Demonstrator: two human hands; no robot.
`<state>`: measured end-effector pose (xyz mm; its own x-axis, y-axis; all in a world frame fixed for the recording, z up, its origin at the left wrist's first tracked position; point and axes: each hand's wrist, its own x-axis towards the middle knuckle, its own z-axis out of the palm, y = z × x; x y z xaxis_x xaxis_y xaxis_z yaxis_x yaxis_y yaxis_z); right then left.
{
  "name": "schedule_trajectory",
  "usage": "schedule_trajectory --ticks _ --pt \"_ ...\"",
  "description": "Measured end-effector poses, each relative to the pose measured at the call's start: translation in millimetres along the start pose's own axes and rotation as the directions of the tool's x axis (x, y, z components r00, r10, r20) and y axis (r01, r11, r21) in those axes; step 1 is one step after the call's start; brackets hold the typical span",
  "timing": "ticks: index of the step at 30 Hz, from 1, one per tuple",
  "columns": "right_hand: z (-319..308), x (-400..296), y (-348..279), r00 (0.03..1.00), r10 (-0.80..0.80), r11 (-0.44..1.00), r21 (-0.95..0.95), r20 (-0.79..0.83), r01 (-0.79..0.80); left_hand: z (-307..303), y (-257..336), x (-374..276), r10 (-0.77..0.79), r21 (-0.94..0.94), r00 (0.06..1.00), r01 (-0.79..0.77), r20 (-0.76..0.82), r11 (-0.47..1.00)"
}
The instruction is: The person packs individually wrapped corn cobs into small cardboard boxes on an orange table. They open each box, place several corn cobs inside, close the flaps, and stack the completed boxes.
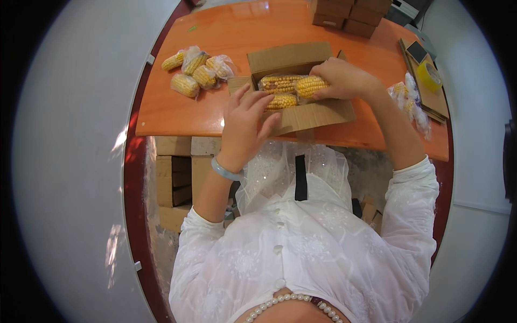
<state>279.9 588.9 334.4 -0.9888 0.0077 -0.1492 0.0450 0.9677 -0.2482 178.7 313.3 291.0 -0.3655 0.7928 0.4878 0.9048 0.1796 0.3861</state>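
Observation:
An open cardboard box (323, 115) with its flaps spread lies on the orange table in front of me. Two ears of corn rest inside, a speckled one (280, 83) at the back and a yellow one (282, 101) nearer to me. My right hand (341, 78) grips a yellow ear of corn (311, 86) at the box's right part. My left hand (248, 117), with a pale bangle at the wrist, is at the box's left front, fingers apart, its fingertips over the end of the nearer ear. Whether they touch it I cannot tell.
Several plastic-wrapped ears of corn (205, 76) lie on the table (226, 32) at the left. More wrapped corn (400, 92) is at the right, beside flat cardboard (436, 97) bearing a yellow tape roll (429, 76) and a phone (417, 51). Stacked cardboard boxes (347, 18) stand at the back.

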Motion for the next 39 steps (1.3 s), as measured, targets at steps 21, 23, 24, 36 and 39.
schedule_trajectory --ticks 21,23,24,36,39 --pt "19.9 19.4 8.1 0.951 0.224 0.972 0.028 0.212 -0.235 -0.5 -36.7 -7.1 -0.111 -0.249 0.994 0.104 -0.012 0.963" --pt "24.9 18.6 9.4 0.938 0.272 0.962 -0.081 0.213 -0.26 -16.6 -57.2 2.1 -0.116 -0.213 0.982 0.083 -0.149 0.974" --pt "28.7 19.7 7.5 0.933 0.292 0.954 -0.139 0.212 -0.267 -20.6 -82.5 5.0 -0.11 -0.21 0.976 0.069 -0.189 0.975" --pt "3.2 -22.8 -44.4 0.969 0.094 0.993 0.095 -0.23 -0.074 -67.2 -277.8 39.0 -0.542 -0.084 0.795 0.541 -0.274 0.837" --pt "6.3 -26.9 -46.0 0.97 0.069 0.993 0.109 -0.234 -0.044 -50.1 -263.6 59.1 -0.357 -0.117 0.895 0.338 -0.268 0.934"
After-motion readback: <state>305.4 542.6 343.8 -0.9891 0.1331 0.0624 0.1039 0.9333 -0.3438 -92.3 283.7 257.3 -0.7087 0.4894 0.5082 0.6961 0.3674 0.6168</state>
